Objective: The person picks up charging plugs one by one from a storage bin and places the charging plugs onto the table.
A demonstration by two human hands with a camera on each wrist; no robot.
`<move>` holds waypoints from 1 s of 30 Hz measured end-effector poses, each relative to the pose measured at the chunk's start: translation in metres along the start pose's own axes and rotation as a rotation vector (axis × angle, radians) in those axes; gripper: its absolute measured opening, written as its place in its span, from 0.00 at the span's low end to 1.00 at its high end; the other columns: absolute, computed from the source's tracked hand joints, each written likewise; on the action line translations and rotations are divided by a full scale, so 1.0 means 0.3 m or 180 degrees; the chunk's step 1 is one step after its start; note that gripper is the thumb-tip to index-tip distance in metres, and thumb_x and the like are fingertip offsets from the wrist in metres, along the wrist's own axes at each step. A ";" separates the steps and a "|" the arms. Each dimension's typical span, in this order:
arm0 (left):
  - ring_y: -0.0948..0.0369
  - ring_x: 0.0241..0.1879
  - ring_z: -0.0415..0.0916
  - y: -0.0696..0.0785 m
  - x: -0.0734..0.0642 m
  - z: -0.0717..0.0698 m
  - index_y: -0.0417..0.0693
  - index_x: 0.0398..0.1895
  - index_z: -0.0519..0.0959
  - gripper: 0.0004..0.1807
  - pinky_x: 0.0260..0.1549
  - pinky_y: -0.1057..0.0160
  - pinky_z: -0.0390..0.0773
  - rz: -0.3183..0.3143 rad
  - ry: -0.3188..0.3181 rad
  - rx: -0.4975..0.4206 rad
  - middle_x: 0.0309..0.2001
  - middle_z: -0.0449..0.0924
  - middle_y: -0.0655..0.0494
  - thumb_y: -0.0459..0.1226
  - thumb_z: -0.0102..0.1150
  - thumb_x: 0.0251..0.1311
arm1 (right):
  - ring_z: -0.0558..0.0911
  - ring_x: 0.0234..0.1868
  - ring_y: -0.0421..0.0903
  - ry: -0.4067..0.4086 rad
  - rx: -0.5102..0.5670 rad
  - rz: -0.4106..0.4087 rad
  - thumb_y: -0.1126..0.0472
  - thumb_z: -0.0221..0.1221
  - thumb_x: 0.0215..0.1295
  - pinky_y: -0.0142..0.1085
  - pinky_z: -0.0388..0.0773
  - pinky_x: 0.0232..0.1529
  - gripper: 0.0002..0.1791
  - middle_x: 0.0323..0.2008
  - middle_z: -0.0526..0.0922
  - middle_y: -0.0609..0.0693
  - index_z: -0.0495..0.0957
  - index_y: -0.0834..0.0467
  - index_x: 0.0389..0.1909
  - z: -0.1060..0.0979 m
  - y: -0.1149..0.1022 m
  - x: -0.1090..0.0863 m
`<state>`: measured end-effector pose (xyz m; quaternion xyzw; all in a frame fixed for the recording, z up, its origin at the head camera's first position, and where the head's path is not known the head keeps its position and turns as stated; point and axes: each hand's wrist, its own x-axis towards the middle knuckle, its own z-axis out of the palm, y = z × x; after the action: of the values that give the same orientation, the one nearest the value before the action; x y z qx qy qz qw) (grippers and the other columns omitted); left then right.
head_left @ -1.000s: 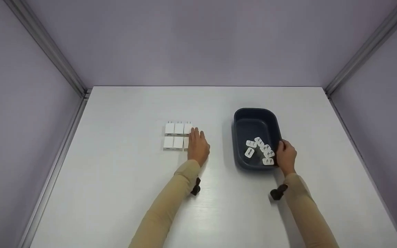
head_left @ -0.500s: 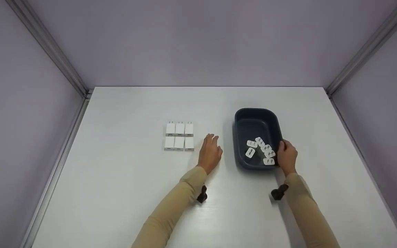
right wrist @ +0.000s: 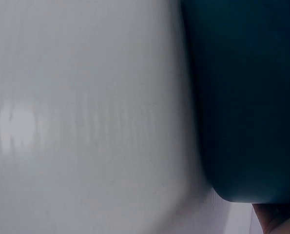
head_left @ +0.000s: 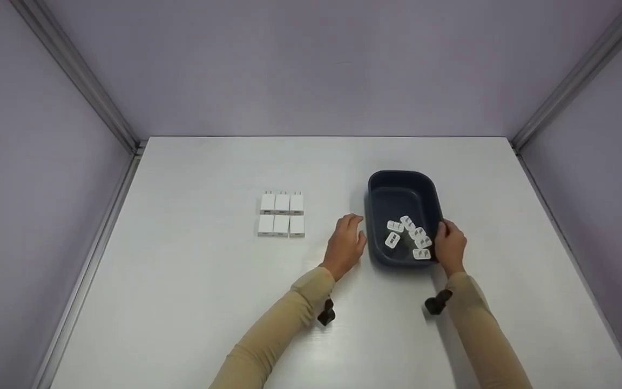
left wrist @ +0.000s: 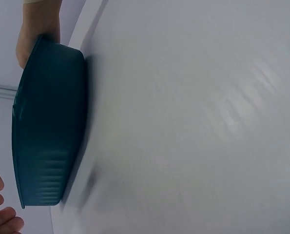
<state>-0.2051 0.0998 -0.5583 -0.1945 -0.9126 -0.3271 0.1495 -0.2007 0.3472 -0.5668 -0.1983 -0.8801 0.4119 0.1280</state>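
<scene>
A dark blue plastic basin stands right of centre in the head view. Several white power adapters with printed faces lie loose toward its near end. My right hand grips the basin's right rim, thumb at the edge; the fingers underneath are hidden. Just left of the basin hovers my left hand, fingers loosely bent, holding nothing. The left wrist view shows its fingers apart from the basin wall. Farther left, more white adapters lie in two neat rows of three, the far row's prongs pointing away.
The white tabletop carries the basin and the adapter rows. Pale panels enclose it at the back and both sides, with metal frame posts at the corners.
My left hand has moved right, from the right end of the adapter rows to beside the basin, and the covered adapters now show. My right hand has stayed on the rim.
</scene>
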 end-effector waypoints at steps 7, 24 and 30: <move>0.57 0.53 0.75 0.041 -0.003 0.007 0.41 0.52 0.77 0.15 0.55 0.66 0.78 0.0253 0.0058 -0.0058 0.51 0.77 0.49 0.35 0.55 0.63 | 0.75 0.59 0.66 -0.0008 -0.0008 0.0011 0.63 0.42 0.75 0.55 0.71 0.62 0.22 0.56 0.75 0.74 0.70 0.75 0.59 0.000 0.005 0.001; 0.60 0.44 0.80 0.124 0.018 0.035 0.42 0.44 0.81 0.13 0.49 0.69 0.79 0.1253 0.0015 0.0645 0.42 0.82 0.54 0.36 0.64 0.55 | 0.75 0.59 0.66 -0.0049 0.0008 0.0028 0.62 0.41 0.75 0.54 0.70 0.62 0.22 0.56 0.75 0.74 0.70 0.74 0.59 0.000 0.003 0.003; 0.62 0.42 0.79 0.141 0.034 0.028 0.45 0.43 0.81 0.15 0.46 0.70 0.80 0.1221 -0.0287 0.1103 0.41 0.82 0.56 0.45 0.65 0.57 | 0.74 0.61 0.65 -0.0087 -0.0022 0.0060 0.62 0.41 0.75 0.54 0.70 0.64 0.22 0.58 0.74 0.73 0.69 0.73 0.60 0.000 0.004 0.004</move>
<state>-0.1962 0.1381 -0.5378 -0.3499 -0.9071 -0.1227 0.1991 -0.2015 0.3484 -0.5676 -0.2014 -0.8813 0.4127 0.1115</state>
